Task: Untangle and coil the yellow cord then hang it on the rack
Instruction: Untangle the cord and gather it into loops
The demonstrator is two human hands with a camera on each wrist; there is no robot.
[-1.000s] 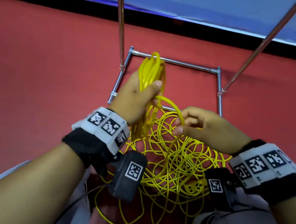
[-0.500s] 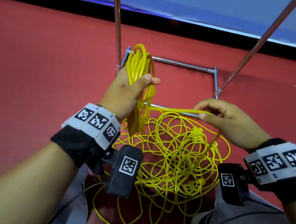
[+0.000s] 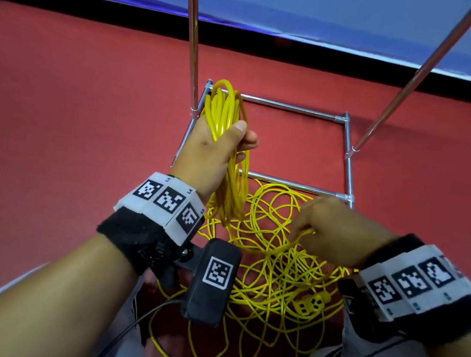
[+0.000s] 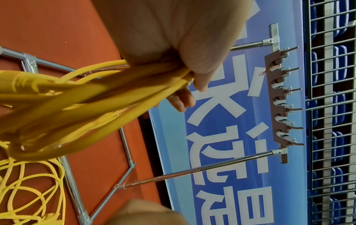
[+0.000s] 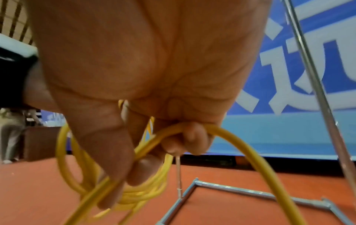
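My left hand [image 3: 211,150] clamps the coiled yellow cord [image 3: 226,137]; right hand [image 3: 335,231] pinches a strand (loose tangle beneath). Rack [image 3: 348,160] frame stands beyond, on red floor [image 3: 77,105].

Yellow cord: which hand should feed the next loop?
Right hand: it already pinches a loose strand above the tangle. The left hand is occupied gripping the finished coil.

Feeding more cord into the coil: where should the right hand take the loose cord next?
Judging by the pile, grip the strand running off the right hand, from above, since it lies on top; buried loops would likely snag.
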